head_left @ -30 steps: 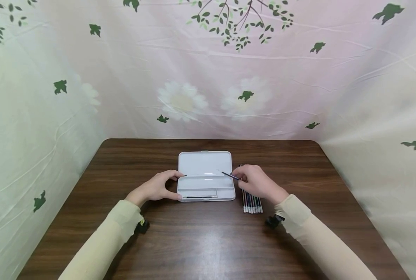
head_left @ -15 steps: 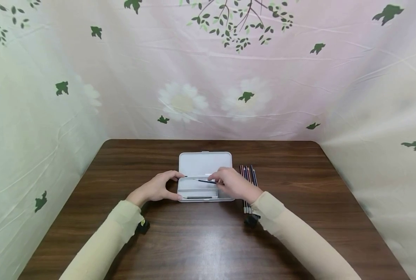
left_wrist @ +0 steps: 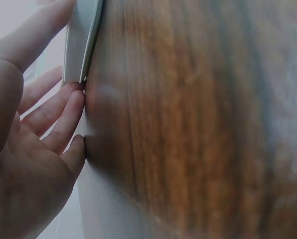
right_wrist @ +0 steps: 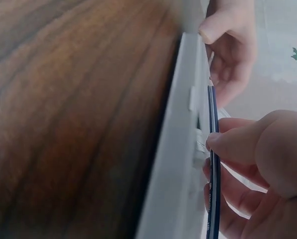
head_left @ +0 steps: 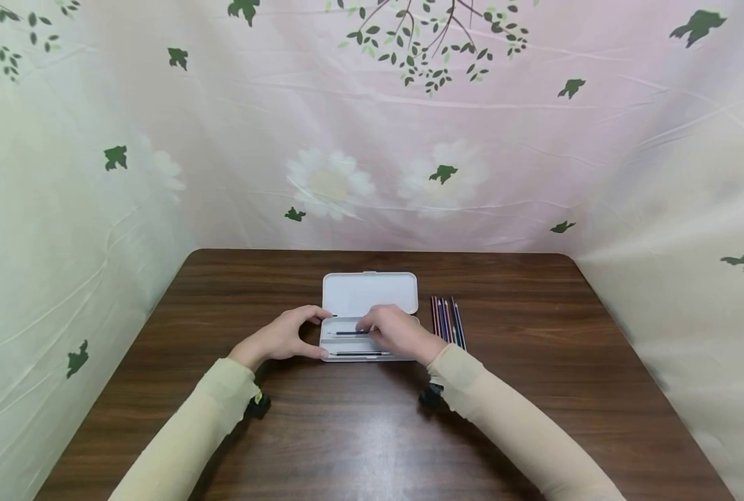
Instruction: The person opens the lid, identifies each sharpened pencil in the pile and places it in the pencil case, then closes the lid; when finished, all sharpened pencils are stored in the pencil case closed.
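- Right hand: thumb and fingers pinch a dark blue pencil; the pencil lies crosswise over the far compartment of the pencil case, its tip pointing toward the left hand; whether it touches the compartment floor I cannot tell.
- Left hand: spread in a wide curve round the left end of the case and holding it there; the thumb is at the near left corner, the fingers at the far side near the hinge; in the left wrist view, fingertips touch the case's end.
- The white case lies open on the counter; its lid is folded back on the far side; a second dark pencil lies lengthwise in the narrow near compartment.
- Just right of the case, a row of loose pencils lies side by side on the counter, sharpened ends away from the person; the right arm hides their near ends.
- Pale sleeves cover both forearms; behind the wooden counter hangs a pale cloth backdrop printed with leaves, white flowers and green birds.
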Demonstrator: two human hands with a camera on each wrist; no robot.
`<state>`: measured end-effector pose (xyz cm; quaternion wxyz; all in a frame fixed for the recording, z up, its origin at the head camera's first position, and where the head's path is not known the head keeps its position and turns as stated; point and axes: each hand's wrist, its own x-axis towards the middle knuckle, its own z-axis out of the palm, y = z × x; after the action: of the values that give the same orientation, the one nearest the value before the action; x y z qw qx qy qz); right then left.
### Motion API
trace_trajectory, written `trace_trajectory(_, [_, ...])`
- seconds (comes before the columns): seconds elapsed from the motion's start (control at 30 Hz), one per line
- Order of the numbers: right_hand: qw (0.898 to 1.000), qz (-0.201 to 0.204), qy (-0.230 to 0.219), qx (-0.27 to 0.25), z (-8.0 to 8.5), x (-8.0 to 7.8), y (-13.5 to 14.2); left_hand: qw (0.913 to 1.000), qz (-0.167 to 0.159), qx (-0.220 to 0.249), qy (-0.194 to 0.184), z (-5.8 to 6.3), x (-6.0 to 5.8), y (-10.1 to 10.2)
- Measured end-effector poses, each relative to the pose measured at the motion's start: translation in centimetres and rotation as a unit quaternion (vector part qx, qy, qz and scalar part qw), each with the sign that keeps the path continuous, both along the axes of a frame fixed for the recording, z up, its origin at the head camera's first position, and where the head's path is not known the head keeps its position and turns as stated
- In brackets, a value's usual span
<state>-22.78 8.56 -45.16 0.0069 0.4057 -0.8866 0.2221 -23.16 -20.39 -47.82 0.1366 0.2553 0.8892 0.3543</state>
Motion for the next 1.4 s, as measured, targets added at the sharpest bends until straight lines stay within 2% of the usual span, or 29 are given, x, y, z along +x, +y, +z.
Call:
trace_trajectory(0.3, [1.000,0.013,0.001,-0.026,-0.8,0.2,-0.7,0.9999,-0.006,0.010,0.005,-0.1,0.0,0.2])
trace_trajectory(0.43, [1.000,0.012,0.004,-0.014,-1.1,0.5,-0.3,0.9999,-0.007,0.008,0.004,-0.1,0.0,0.3])
trace_trajectory(0.67, [1.000,-0.013,0.006,0.006,-1.1,1.0,1.9,1.0000,-0.004,0.001,0.006,-0.1,-0.1,0.3])
trace_trajectory(1.2, [1.000,-0.013,0.009,-0.005,-0.8,2.8,5.8,0.9999,-0.002,-0.001,0.013,-0.2,-0.2,0.0])
trace_trajectory(1.4, [0.999,-0.043,0.015,-0.015,-1.0,2.9,8.6,0.9999,-0.005,0.000,0.012,-0.1,-0.2,0.2])
